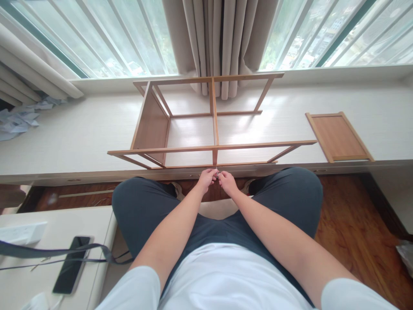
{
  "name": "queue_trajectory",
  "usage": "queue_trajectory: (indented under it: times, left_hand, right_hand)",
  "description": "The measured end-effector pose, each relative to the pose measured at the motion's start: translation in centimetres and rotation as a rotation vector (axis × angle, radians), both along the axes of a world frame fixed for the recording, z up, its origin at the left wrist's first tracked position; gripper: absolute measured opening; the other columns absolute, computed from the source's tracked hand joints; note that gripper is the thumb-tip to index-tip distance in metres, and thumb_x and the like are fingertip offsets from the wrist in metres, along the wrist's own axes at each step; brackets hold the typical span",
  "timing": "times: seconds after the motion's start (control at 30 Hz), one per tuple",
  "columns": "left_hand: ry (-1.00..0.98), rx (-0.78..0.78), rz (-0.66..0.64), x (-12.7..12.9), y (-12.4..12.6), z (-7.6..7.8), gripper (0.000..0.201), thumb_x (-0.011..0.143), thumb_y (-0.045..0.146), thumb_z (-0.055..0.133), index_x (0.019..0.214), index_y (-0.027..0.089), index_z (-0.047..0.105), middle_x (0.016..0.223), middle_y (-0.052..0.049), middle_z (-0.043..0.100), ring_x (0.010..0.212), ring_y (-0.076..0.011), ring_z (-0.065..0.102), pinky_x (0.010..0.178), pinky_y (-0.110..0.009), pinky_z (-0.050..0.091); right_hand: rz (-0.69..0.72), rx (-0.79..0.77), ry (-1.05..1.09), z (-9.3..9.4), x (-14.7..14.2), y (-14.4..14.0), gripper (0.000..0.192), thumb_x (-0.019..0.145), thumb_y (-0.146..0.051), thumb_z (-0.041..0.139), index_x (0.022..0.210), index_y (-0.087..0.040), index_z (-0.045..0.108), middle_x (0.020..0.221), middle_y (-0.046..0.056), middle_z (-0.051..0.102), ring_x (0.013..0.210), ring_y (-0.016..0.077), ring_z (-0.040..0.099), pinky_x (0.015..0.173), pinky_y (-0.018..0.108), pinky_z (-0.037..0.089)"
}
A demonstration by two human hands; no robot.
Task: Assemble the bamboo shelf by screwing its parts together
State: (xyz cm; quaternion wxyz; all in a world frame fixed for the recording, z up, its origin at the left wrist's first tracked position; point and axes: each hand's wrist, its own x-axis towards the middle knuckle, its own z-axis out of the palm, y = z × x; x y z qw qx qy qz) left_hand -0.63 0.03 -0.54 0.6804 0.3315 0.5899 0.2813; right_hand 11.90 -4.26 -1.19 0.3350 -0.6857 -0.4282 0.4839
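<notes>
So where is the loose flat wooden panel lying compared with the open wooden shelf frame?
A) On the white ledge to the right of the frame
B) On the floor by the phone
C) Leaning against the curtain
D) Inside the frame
A: the loose flat wooden panel lies flat on the long white ledge, apart from the open wooden shelf frame and to its right.

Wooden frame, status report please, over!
Both hands, left and right, pinching something tiny at frame front edge. Loose panel lies right. Nothing blocking.
</notes>
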Motion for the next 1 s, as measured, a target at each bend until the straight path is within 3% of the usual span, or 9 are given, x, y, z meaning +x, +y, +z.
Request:
queue_trajectory:
  times: [0.63,1.0]
  left_hand:
    - [-0.023,-0.009,0.005,0.0,0.0,0.3,0.023,0.075,0.037,0.074,0.083,0.015,0.072,0.074,-0.004,0.066,0.057,-0.0071,0.051,0.051,-0.018,0.033]
    - [-0.016,-0.004,-0.003,-0.1,-0.1,0.2,0.025,0.075,0.038,0.073,0.085,0.015,0.072,0.074,-0.002,0.065,0.056,-0.0062,0.051,0.05,-0.018,0.034]
  right_hand:
    - [0.03,0.059,-0.123,1.6,0.0,-0.1,0.026,0.083,-0.039,0.053,0.063,-0.022,0.052,0.06,-0.003,0.056,0.061,0.0155,0.048,0.062,0.028,0.033]
    - [0.037,-0.023,0.047,1.5,-0.1,-0.2,0.025,0.088,-0.036,0.046,0.069,-0.022,0.055,0.055,-0.003,0.055,0.056,0.0142,0.05,0.058,0.025,0.037]
